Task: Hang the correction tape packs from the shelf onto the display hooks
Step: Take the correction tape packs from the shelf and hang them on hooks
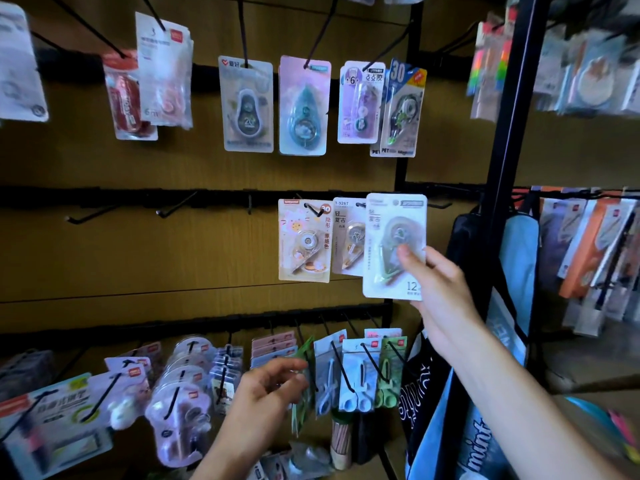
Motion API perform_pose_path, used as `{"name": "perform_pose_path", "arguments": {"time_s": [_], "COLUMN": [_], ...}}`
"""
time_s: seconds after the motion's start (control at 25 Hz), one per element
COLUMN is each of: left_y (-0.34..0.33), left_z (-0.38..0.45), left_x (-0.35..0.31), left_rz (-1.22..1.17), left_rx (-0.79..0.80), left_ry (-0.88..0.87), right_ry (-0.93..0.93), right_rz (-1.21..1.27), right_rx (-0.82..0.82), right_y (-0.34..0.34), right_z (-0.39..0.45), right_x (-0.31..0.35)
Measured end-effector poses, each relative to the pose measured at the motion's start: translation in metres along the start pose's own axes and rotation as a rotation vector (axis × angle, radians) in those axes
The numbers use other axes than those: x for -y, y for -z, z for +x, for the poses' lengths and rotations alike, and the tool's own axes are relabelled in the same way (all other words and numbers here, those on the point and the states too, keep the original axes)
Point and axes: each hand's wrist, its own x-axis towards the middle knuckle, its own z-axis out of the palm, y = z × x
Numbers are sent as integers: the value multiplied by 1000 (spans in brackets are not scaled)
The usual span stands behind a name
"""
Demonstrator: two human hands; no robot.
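Note:
My right hand (440, 289) pinches a white correction tape pack (393, 244) by its lower right corner and holds it up at the right end of the middle hook row. It overlaps a hung beige pack (348, 237); left of that hangs a pink pack (303, 240). Whether the held pack sits on a hook I cannot tell. My left hand (266, 386) hovers low in front of the bottom row, fingers loosely curled and holding nothing. Further left, three middle-row hooks (176, 206) are bare.
The top row holds several hung tape packs (303, 105). The bottom row carries scissors packs (360, 372) and other stationery (180, 393). A black rack post (509, 133) and blue bags (516, 271) stand close on the right. Loose packs (304, 459) lie at the bottom.

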Motion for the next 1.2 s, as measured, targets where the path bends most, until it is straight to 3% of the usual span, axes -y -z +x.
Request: {"name": "perform_pose_path", "arguments": {"time_s": [0.12, 0.48, 1.0, 1.2], "left_y": [2, 5, 4, 14], "left_z": [1, 2, 3, 7], "left_x": [2, 14, 14, 23], "left_rz": [-3, -12, -15, -31], "left_rx": [22, 32, 30, 20], "left_ry": [27, 72, 75, 89], "right_ry": [-69, -49, -84, -163], "right_rz": [18, -24, -188, -139], "right_rx": [34, 80, -119, -138], "right_y": [-7, -2, -19, -28], "right_z": [4, 5, 53, 68], "right_x": [0, -11, -26, -38]}}
